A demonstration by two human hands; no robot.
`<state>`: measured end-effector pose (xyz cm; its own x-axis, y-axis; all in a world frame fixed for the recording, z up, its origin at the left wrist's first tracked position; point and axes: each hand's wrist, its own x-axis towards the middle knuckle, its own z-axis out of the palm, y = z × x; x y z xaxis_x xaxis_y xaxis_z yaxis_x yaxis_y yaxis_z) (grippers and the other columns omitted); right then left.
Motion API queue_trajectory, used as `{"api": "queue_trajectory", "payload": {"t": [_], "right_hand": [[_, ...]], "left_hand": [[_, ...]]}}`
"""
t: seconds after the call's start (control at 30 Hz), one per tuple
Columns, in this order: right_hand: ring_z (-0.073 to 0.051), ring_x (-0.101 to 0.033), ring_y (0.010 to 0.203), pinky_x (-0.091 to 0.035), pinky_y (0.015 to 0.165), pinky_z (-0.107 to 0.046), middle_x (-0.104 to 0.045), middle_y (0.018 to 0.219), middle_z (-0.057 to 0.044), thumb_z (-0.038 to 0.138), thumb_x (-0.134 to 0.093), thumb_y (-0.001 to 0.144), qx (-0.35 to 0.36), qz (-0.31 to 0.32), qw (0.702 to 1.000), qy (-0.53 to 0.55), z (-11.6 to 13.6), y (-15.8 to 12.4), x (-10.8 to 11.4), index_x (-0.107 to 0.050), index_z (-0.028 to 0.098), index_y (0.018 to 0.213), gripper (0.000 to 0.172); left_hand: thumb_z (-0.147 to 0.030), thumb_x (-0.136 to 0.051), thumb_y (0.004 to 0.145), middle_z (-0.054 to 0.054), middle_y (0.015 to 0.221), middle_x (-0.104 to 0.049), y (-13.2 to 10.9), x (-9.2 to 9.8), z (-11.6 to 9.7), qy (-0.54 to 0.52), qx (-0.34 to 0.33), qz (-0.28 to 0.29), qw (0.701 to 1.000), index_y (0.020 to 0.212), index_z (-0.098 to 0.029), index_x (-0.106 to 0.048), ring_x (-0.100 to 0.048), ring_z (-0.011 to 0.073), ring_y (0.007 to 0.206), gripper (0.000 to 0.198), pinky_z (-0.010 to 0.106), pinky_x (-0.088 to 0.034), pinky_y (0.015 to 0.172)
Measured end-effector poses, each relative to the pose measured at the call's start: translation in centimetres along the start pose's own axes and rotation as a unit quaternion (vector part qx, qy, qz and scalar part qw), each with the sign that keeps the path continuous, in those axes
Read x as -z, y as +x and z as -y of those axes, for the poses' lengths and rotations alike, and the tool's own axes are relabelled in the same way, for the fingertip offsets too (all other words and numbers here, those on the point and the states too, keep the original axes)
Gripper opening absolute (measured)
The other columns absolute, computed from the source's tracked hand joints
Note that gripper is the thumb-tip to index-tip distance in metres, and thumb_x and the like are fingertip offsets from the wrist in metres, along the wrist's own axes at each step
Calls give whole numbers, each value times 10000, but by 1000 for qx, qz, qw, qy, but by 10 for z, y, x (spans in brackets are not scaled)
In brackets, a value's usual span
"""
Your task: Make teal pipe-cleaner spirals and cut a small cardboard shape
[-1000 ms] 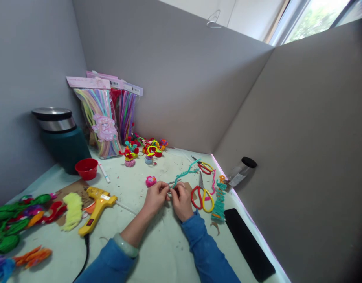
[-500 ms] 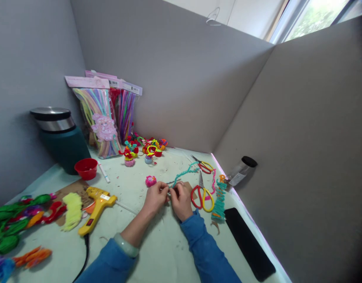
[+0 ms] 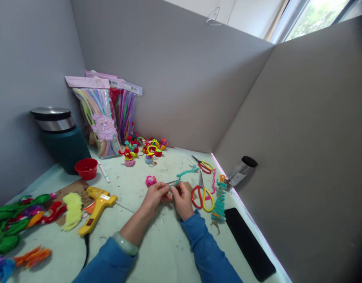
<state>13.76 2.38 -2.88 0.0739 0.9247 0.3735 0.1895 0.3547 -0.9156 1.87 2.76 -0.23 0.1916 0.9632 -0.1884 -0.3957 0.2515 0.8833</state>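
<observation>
Both hands meet low over the surface [image 3: 157,243] and work on the near end of a teal pipe cleaner [image 3: 185,173]. The left hand [image 3: 153,195] and the right hand [image 3: 181,198] are each closed in a small pinch. Their fingers [image 3: 164,193] are bent tight on that end, tip almost against tip. What exactly happens between the tips is too small to see. The rest of the teal pipe cleaner runs away up and to the right, wavy, and lies on the surface.

To do this fine bending well, I think one hand should only hold firm, very near to the place of the bend, and the other hand should turn. The pinch must be short, because a long free piece twists where it is not wanted. The long tail should be free to turn and should not catch on the red and yellow scissors [image 3: 202,196], which lie just beside the right hand. The wire end is probably sharp, so the fingertips are better placed beside it, not on it. The yellow glue gun [image 3: 96,206] lies well apart on the left.
</observation>
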Motion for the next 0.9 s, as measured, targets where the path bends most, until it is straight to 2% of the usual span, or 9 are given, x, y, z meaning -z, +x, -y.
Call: {"api": "queue_trajectory", "payload": {"t": [0.13,0.23,0.33,0.43,0.53,0.6,0.77,0.9], "right_hand": [[-127,-462,615,-405,577,-234,-481,652,29,295,-508,817,-5,-1,1000,20,0,0,-1,-474,193,728,139],[-124,-458,611,-403,576,-233,-479,650,29,298,-519,814,-11,-1,1000,27,-1,0,-1,-482,190,726,145],[-124,-470,606,-409,566,-231,-499,663,20,316,-517,818,-33,19,998,60,-1,1,-2,-501,185,750,148],[-114,-457,559,-394,507,-216,-489,651,25,331,-519,812,-54,36,995,82,-2,2,-2,-502,186,775,151],[-114,-455,556,-395,501,-213,-491,644,25,313,-521,803,-33,11,998,56,-3,2,-2,-507,184,776,132],[-125,-472,594,-410,540,-226,-513,662,13,289,-521,800,-3,-5,1000,16,-4,1,-2,-520,182,767,113],[-155,-500,681,-427,628,-260,-539,715,-12,261,-512,818,40,-17,996,-78,-3,0,1,-542,186,787,87],[-166,-520,718,-433,649,-267,-548,741,-19,264,-487,840,41,-14,995,-86,-4,0,3,-544,192,801,99]], "left_hand": [[-344,-688,606,0,494,-597,-1,-2,-1,3,-1,-6,1000,726,-125,-547,-551,112,435,287,242,-455,508],[-350,-689,598,-11,500,-596,0,-3,-2,35,-34,-23,999,742,-133,-544,-555,113,432,299,231,-443,489],[-346,-683,597,-9,485,-595,3,0,-1,70,-66,-43,994,723,-133,-544,-555,114,431,284,223,-435,478],[-357,-664,615,-6,446,-583,6,3,0,84,-66,-52,993,720,-135,-545,-547,117,418,273,223,-434,472],[-351,-655,623,-15,437,-571,8,5,2,118,-74,-58,989,733,-140,-557,-540,122,402,256,221,-419,446],[-333,-633,643,-8,481,-590,8,6,3,171,-104,-61,978,744,-141,-588,-546,126,407,221,225,-414,442],[-275,-569,693,-2,509,-608,6,9,2,317,-184,-83,927,704,-169,-643,-560,132,432,130,231,-401,476],[-308,-602,671,15,587,-648,5,10,3,308,-163,-63,935,730,-173,-648,-574,141,435,154,230,-395,453]]}}
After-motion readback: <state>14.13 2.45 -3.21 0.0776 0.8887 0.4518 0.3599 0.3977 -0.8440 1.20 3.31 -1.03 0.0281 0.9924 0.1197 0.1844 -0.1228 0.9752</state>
